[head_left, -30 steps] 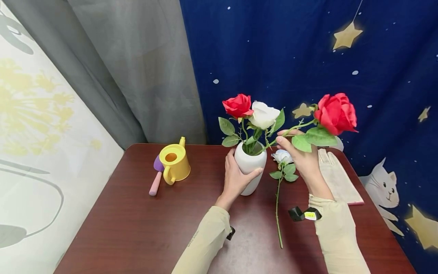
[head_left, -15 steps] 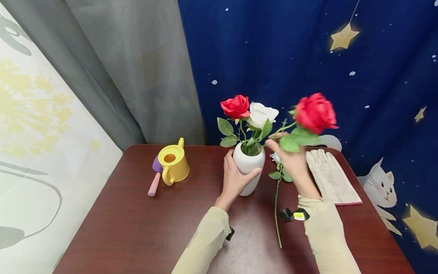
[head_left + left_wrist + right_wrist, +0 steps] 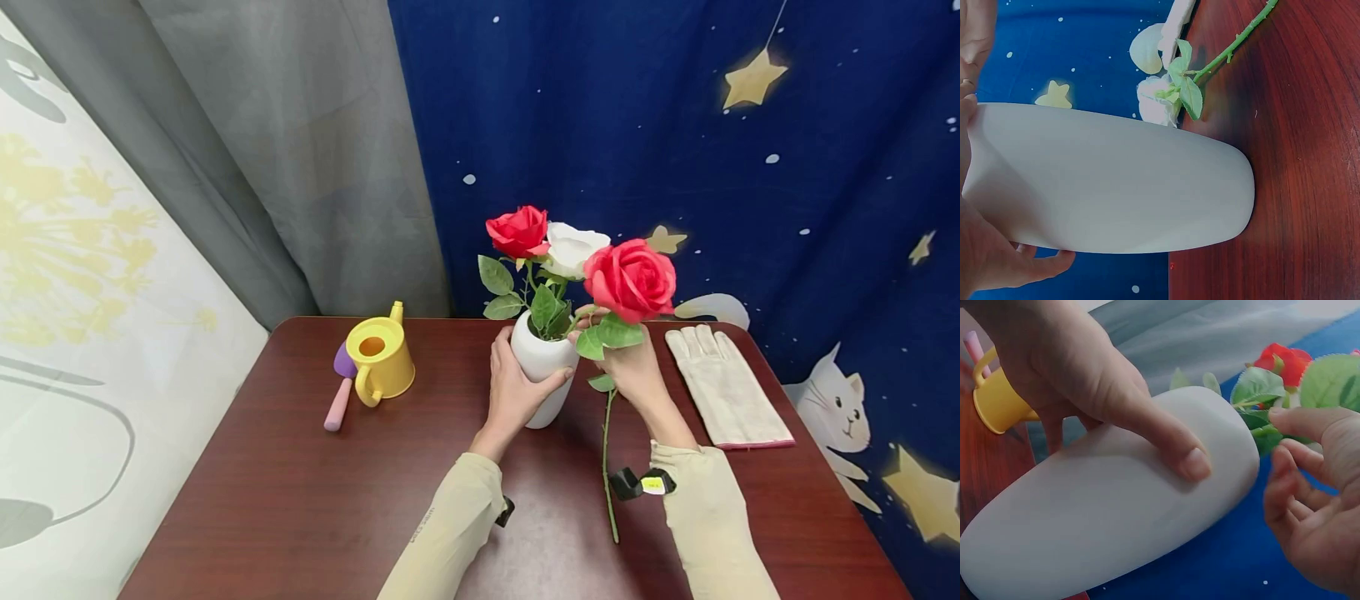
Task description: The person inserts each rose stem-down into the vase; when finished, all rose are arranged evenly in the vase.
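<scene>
My left hand [image 3: 513, 396] grips the side of a white vase [image 3: 546, 360], thumb across its front. A red rose [image 3: 519, 232] and a white rose [image 3: 573, 248] stand in the vase. At the right of its mouth, my right hand [image 3: 633, 371] pinches the green stem of another red rose [image 3: 632, 280], whose bloom leans right over that hand. The stem's lower end is hidden in the vase. On the table lies a pale rose [image 3: 1157, 100], seen with its leaves in the left wrist view; in the head view my right hand covers its bloom.
A yellow watering can [image 3: 392, 367] stands left on the dark red table [image 3: 300, 500], beside a toy shovel [image 3: 340, 404] with purple blade and pink handle. A cream glove [image 3: 729, 387] lies at the right. Grey and blue curtains [image 3: 600, 100] hang behind the table.
My right hand has moved left and down to the vase's mouth, bringing the red rose's bloom in beside the white one. My left hand keeps its grip on the vase.
</scene>
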Available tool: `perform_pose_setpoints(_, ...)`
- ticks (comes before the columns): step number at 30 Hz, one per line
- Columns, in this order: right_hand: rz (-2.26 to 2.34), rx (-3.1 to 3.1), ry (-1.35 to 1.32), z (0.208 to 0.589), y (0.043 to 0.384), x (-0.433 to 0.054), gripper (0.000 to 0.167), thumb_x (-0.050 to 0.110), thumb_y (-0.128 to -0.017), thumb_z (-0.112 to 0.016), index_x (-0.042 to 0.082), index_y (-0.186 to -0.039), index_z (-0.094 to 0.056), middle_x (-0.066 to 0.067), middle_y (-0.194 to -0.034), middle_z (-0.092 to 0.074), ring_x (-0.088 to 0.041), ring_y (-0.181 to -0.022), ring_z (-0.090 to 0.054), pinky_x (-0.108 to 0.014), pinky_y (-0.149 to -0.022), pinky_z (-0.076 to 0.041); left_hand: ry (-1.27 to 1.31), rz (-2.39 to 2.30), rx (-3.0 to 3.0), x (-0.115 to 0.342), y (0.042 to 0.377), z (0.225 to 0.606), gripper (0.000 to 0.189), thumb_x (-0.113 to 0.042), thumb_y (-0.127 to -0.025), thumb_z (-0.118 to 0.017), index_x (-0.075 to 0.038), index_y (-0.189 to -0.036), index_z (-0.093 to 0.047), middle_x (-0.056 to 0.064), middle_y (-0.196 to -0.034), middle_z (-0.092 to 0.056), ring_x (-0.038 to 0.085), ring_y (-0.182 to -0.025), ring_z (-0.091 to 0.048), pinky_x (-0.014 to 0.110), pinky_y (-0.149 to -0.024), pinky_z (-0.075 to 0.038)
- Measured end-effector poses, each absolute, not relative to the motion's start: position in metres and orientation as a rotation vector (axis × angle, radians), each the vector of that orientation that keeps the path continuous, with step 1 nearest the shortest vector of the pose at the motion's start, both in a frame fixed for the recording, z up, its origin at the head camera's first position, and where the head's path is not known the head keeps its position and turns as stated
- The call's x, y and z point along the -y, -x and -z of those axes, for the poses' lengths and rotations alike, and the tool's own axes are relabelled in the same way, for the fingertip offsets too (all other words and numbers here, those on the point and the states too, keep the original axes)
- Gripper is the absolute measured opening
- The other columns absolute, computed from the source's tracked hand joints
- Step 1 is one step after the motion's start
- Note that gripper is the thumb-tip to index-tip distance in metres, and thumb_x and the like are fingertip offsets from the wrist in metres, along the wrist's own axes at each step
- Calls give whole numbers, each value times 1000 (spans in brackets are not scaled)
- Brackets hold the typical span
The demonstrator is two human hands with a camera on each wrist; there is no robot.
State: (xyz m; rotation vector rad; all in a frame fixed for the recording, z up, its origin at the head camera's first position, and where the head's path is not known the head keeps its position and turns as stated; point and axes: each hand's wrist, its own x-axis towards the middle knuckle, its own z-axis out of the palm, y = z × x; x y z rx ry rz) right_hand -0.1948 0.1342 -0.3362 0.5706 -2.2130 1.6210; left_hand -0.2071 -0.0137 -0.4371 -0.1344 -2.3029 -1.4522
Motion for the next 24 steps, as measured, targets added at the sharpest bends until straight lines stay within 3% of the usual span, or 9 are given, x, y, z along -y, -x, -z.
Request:
perform_pose_setpoints(2, -1647, 2195, -546, 337, 194, -136, 23, -7, -79, -67, -13, -101, -60, -25, -86, -63, -1, -58, -55, -17, -52, -46, 135, 1455, 2302, 14, 207, 437, 98, -51, -61, -80, -12, -135, -30, 4, -123, -40, 20, -108, -42, 40, -85, -42)
perform_pose_setpoints(4, -1629, 2180, -543, 337, 193, -136, 20, -6, -80, -67, -11, -97, -62, -23, -84, -63, -1, -58, -54, -18, -52, -45, 136, 1462, 2302, 14, 207, 437, 98, -51, -61, -81, -12, -135, -30, 4, -124, -40, 20, -109, -42, 40, -87, -42)
perform_pose_setpoints(9, -1585, 2144, -567, 341, 197, -133, 12, -7, -78, -69, -10, -89, -63, -21, -86, -64, -3, -78, -56, -17, -69, -43, 134, 1485, 2317, 14, 206, 435, 97, -50, -63, -80, -13, -136, -29, 4, -125, -39, 19, -111, -41, 39, -89, -40)
perform_pose_setpoints(17, -1425, 2256, -483, 366, 219, -139, 14, 11, -80, -74, 1, -88, -69, -9, -83, -68, -4, -79, -58, -20, -71, -43, 136, 1455, 2305, 14, 208, 436, 97, -47, -62, -81, -10, -136, -30, 4, -123, -41, 18, -109, -42, 37, -88, -41)
perform_pose_setpoints(24, -1909, 2324, -319, 367, 209, -142, 29, -3, -81, -63, -7, -109, -57, 0, -78, -57, -9, -56, -48, -24, -50, -43, 134, 1458, 2302, 15, 208, 436, 96, -48, -61, -81, -12, -135, -31, 3, -122, -41, 17, -109, -42, 36, -87, -41)
